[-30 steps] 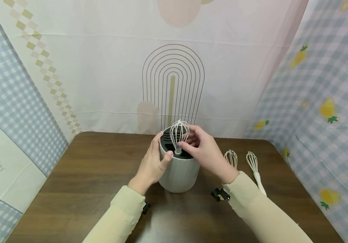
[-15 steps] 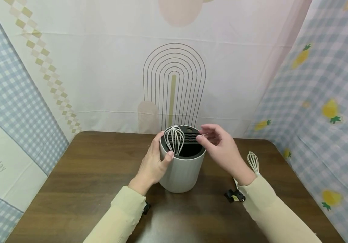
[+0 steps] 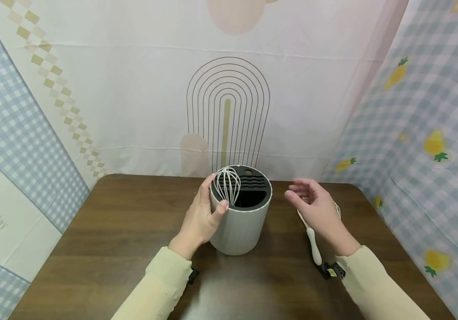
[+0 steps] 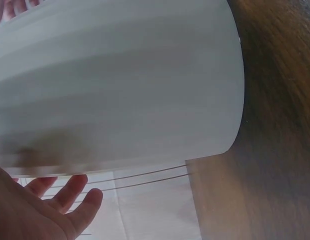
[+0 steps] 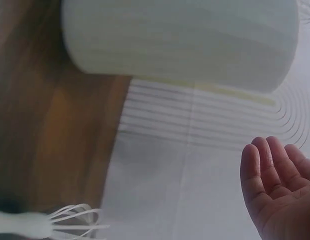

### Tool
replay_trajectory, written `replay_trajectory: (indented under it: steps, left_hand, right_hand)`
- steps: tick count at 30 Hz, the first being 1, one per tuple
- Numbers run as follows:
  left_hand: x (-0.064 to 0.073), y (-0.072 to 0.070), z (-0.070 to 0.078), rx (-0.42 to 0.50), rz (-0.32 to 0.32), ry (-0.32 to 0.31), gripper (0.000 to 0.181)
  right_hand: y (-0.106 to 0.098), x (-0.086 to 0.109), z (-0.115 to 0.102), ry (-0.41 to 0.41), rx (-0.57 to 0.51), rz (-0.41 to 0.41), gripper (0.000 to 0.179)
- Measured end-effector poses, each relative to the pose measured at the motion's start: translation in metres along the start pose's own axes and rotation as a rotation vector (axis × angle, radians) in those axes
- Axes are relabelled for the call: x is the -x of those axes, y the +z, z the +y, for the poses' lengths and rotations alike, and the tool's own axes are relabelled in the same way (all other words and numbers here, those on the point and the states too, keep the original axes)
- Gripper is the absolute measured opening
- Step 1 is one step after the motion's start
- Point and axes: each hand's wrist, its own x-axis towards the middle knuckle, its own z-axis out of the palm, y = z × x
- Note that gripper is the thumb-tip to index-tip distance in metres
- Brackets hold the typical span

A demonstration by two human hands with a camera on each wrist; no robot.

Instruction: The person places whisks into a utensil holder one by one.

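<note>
A white cylindrical utensil holder with a black slotted top stands upright mid-table. One white whisk is in its left front compartment, wire head up and leaning left; its handle is hidden inside. My left hand holds the holder's left side, thumb near the front rim and fingers round the back. In the left wrist view those fingers reach along the white wall. Right of the holder, my right hand hangs with loosely bent fingers and nothing in them. Below it lies another whisk, its wire head partly covered.
A further whisk shows only a bit of its wires behind the right hand. The brown wooden table meets a patterned white cloth at the back and a checked cloth on the right.
The right hand has let go of the whisk and moved right, away from the holder. The whisk has tipped left in its compartment. The left hand has stayed in place.
</note>
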Motion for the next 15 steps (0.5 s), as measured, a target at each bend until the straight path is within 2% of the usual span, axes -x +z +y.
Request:
replay_trajectory:
  steps: [6,15]
  left_hand:
    - [0.0,0.001,0.0,-0.003,0.008,0.007,0.078]
    - [0.0,0.0,0.001,-0.005,0.012,0.014,0.078]
  right_hand:
    - [-0.008,0.013,0.038,0.076,0.09,0.017,0.049]
    - [-0.012,0.036,0.085,0.212,0.143,0.016,0.057]
